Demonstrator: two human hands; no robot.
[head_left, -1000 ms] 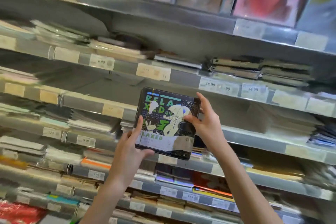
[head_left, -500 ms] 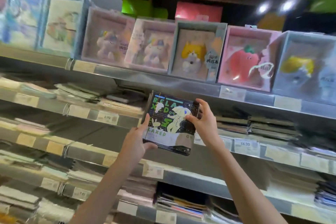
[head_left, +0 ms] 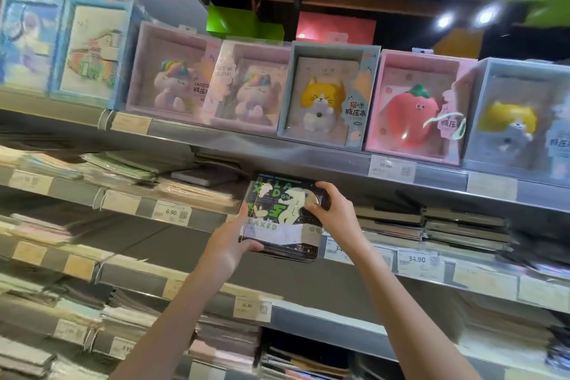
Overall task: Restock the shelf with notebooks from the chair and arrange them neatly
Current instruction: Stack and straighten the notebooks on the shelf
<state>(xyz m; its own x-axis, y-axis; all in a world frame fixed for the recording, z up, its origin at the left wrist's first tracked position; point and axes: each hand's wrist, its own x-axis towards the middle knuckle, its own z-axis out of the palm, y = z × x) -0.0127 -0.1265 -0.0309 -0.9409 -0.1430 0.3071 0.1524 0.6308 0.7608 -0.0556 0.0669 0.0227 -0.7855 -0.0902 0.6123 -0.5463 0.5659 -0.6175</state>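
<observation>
I hold a black notebook (head_left: 279,216) with green lettering and a pale cartoon figure, wrapped in shiny plastic. My left hand (head_left: 226,245) grips its lower left corner, thumb on the cover. My right hand (head_left: 334,210) clasps its upper right edge. The notebook is raised in front of the grey metal shelf (head_left: 308,160), at the gap under the top tier, beside stacks of dark notebooks (head_left: 431,225) lying flat to the right. The chair is out of view.
Boxed plush-cover notebooks (head_left: 324,95) stand in a row on the top tier. Flat stacks of thin notebooks (head_left: 123,166) fill the left tiers. Price tags (head_left: 416,261) line each shelf lip. Lower tiers hold more stacks (head_left: 228,339).
Both hands have lifted the notebook up past two tiers toward the tier under the boxed row. My view has tilted upward, bringing the top tier and ceiling into sight.
</observation>
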